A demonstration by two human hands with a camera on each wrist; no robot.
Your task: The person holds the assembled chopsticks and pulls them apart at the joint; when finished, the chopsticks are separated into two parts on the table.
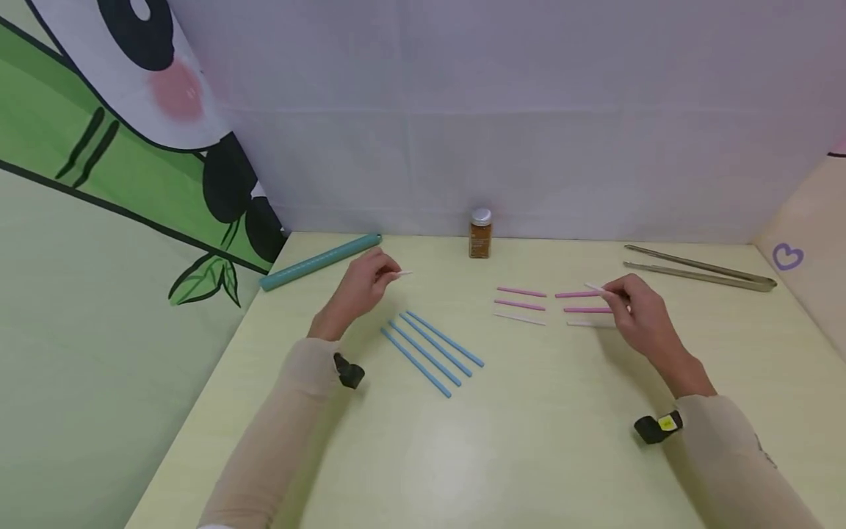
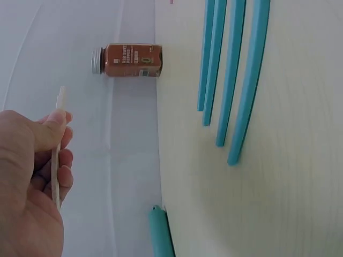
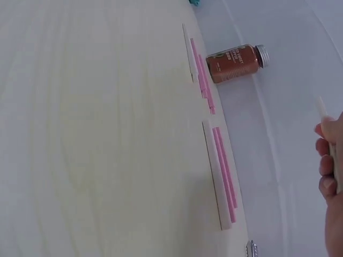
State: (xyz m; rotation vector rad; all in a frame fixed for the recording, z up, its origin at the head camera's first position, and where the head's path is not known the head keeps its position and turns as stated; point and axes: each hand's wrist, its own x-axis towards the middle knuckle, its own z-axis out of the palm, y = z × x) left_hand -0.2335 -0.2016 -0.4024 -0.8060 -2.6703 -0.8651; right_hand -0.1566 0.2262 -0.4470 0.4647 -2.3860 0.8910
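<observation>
My left hand (image 1: 366, 285) pinches a thin white stick (image 2: 61, 99) between thumb and fingers, held up above the table. In the head view, several blue sticks (image 1: 432, 353) lie side by side, slanted, to the right of and nearer than that hand. My right hand (image 1: 638, 314) pinches another white stick (image 1: 593, 287) over the right group of sticks. That group has two pink sticks (image 1: 576, 294) and one white stick (image 1: 584, 324), partly covered by the hand in the head view. Left of it lie two pink sticks (image 1: 521, 304) and one white stick (image 1: 519, 319).
A spice jar (image 1: 480, 234) with a silver lid stands at the table's back edge. A teal rod-shaped thing (image 1: 322, 262) lies at the back left. Metal tongs (image 1: 700, 273) lie at the back right. A pale wall cloth (image 1: 515, 117) rises behind the table (image 1: 529, 455).
</observation>
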